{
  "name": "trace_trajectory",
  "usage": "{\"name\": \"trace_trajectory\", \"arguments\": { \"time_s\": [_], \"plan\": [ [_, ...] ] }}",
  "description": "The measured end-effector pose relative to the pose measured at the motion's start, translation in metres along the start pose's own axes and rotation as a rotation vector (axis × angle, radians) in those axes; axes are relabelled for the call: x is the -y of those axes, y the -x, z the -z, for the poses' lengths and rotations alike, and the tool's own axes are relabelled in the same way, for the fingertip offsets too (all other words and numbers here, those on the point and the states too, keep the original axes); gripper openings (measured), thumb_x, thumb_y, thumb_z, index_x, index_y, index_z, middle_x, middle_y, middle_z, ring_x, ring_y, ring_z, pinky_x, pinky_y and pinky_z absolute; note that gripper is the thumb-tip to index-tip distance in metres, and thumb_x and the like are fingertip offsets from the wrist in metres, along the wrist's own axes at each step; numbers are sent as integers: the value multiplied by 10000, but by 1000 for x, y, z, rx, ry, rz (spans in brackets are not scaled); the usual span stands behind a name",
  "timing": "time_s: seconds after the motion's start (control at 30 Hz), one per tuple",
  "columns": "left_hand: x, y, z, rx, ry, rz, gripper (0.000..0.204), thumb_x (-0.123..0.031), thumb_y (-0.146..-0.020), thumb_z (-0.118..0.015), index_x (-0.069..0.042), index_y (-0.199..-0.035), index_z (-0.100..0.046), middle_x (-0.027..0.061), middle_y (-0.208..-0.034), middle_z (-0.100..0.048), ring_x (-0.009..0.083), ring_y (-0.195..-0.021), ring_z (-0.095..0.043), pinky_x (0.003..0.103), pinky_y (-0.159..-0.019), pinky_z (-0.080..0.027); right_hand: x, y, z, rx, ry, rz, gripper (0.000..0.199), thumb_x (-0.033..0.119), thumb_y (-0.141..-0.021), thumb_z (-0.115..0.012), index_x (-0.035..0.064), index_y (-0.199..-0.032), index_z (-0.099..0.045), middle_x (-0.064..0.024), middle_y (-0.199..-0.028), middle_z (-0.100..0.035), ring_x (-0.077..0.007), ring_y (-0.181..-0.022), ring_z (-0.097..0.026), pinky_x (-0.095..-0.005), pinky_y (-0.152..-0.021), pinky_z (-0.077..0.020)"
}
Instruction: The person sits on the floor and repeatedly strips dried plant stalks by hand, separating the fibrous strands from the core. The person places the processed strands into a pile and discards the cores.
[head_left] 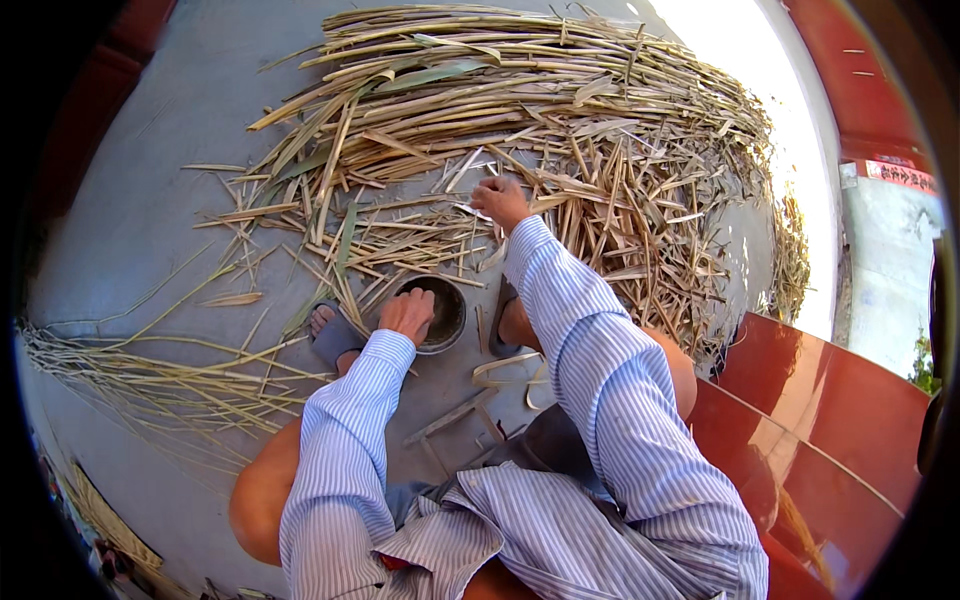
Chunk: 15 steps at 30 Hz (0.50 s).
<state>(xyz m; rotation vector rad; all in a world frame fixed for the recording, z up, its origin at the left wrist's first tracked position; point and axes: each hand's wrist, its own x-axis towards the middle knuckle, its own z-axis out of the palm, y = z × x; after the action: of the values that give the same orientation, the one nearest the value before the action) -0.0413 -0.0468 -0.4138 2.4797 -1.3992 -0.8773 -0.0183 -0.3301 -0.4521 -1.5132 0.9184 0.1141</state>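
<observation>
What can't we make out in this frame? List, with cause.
Head view: grip of the bare left hand, hidden by its own back and curled fingers.
Head view: what, if anything, the bare right hand pinches; its back covers the fingertips.
Head view: contents of the dark round bowl, shadowed and partly behind the left hand.
Head view: far-left ends of the thin yellowish stalks, lost at the fisheye rim.

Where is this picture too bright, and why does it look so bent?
Head view: sunlight whites out the ground right of the stalks; head view: a pale reflection streaks the red panels; head view: the fisheye lens bends straight edges.
</observation>
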Motion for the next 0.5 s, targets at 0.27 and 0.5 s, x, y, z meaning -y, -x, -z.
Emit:
{"name": "trace_trajectory", "arguments": {
  "time_s": [0.27, 0.5],
  "plan": [
    [-6, -29, -48, 78, -290, 20, 374, -121, -753, -683, -39, -1104, -580, 120, -970, -599, 235, -789, -640, 345, -625, -518, 63, -96, 26, -387, 270, 500, 388, 175, -807, -586, -16, -1145, -604, -253, -959, -670, -369, -896, -662, -401, -819, -515],
    [-12, -29, -72, 178, -231, -34, 140, -92, -734, -680, -78, -864, -630, 122, -914, -639, 249, -782, -659, 369, -609, -521, 78, -118, 39, -307, 729, 462, 439, 301, -859, -599, 102, -1246, -548, -225, -1052, -658, -394, -1014, -612, -458, -887, -469]
  ]
}}
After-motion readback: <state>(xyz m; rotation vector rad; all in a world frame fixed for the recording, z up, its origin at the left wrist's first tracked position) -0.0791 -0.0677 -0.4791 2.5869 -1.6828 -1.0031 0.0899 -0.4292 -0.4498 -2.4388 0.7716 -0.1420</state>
